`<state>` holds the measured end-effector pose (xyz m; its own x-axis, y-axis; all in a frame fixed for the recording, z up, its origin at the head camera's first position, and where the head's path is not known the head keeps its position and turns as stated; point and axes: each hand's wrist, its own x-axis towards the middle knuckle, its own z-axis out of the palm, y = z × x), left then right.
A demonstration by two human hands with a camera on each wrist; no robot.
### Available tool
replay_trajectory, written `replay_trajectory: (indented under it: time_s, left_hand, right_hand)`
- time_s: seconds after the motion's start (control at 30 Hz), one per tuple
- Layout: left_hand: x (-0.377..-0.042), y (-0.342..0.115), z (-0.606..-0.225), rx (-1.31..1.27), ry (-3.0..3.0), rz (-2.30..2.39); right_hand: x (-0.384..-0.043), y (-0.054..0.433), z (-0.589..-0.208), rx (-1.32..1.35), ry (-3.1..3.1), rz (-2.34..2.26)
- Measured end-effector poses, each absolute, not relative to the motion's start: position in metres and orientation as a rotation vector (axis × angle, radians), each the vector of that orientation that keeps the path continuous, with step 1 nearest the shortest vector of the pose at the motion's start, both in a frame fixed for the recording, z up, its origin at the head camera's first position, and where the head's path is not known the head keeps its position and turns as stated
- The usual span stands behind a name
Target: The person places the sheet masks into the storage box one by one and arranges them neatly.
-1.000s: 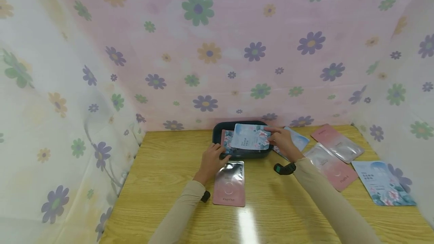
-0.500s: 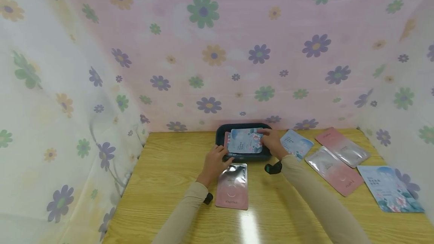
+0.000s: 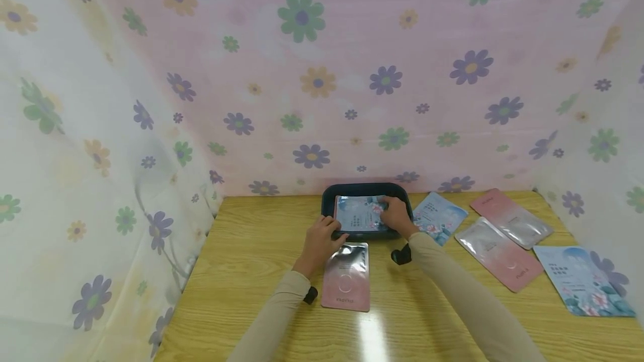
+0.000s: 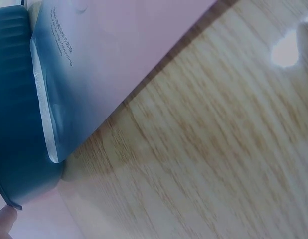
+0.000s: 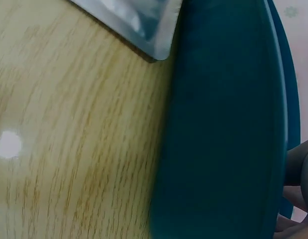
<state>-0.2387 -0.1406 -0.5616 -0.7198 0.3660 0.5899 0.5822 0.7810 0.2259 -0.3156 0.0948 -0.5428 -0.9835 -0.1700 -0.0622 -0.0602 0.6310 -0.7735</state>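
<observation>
A dark teal plastic basket stands against the back curtain. My left hand grips its front left rim, thumb outside. A blue floral sheet mask packet lies flat inside the basket, and my right hand holds its right end between thumb and fingers. Whatever lies beneath that packet is mostly hidden; a pink edge shows at its left. Just in front of the basket lies a pink and silver sheet mask packet. Fingers of the right hand reach over the basket wall in the right wrist view.
To the right lie two blue floral packets, one near the basket and one at the table's right side. Two pink and silver packets overlap between them. Flowered curtains enclose the wooden table.
The blue floral packet has gone down and slightly left into the basket, carried by my right hand. My left hand keeps its place on the rim. The view has shifted slightly.
</observation>
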Motion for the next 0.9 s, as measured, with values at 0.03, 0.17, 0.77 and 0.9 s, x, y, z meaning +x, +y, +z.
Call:
replay_trajectory:
  time_s: [0.03,0.17,0.77,0.9]
  left_hand:
    - [-0.239,-0.140,-0.562,-0.709,-2.439,-0.544]
    - [-0.239,-0.139,-0.562,-0.708,-2.431,-0.548]
    - [-0.239,-0.138,-0.563,-0.691,-2.430,-0.527]
    - [-0.238,-0.140,-0.561,-0.699,-2.411,-0.522]
  right_hand:
    - [-0.315,0.095,-0.543,-0.210,2.728,-1.267]
    - [-0.312,0.097,-0.542,-0.239,2.752,-1.245]
    - [-0.304,0.105,-0.525,-0.271,2.723,-1.296]
    - [-0.297,0.108,-0.512,-0.311,2.636,-1.392]
